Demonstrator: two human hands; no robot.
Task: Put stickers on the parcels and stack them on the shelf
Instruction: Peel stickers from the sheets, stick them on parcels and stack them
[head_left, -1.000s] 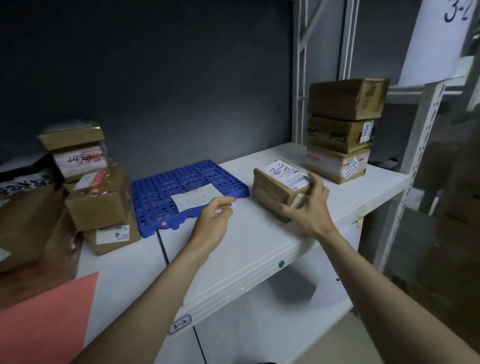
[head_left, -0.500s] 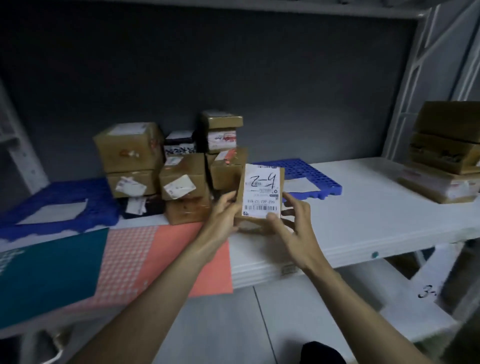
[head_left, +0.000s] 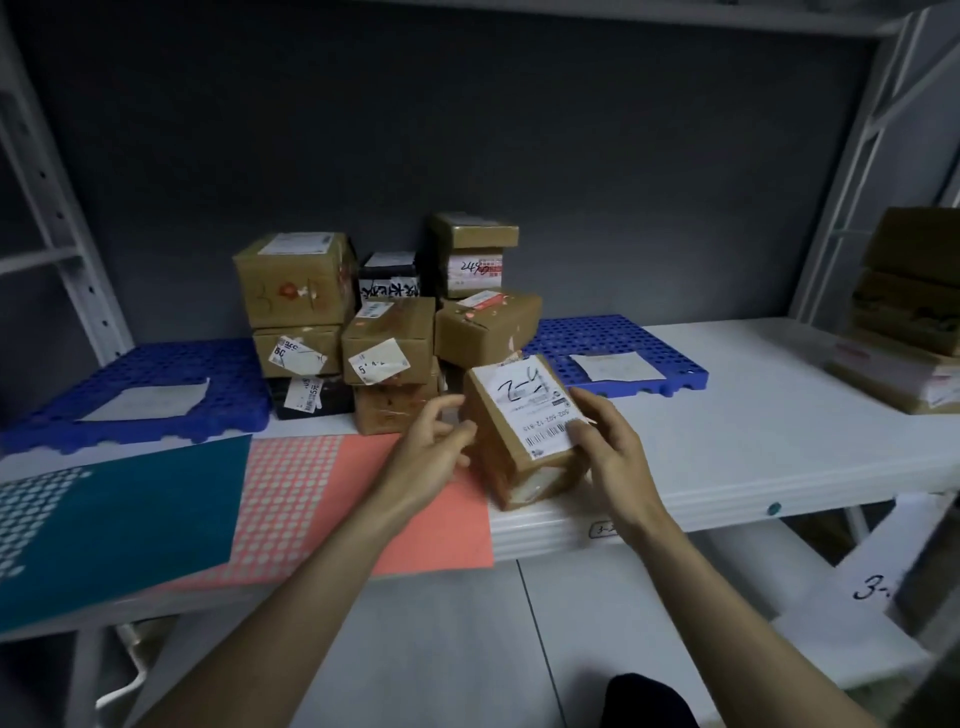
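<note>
While fingers (head_left: 582, 431) curl, parcel (head_left: 511, 441) held

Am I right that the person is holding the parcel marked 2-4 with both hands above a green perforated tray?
Not quite: the head view shows both the left hand and right hand on the parcel, but the perforated tray behind it is blue, not green.

Dim, cool-toned indoor view. The white shelf (head_left: 753, 415) is the brightest area; the dark back wall (head_left: 467, 130) absorbs light. Shadows are soft and faint. Wide-angle distortion bows the shelf posts (head_left: 852, 171) at the edges. Right-hand boxes (head_left: 909, 312) appear blurred.
</note>
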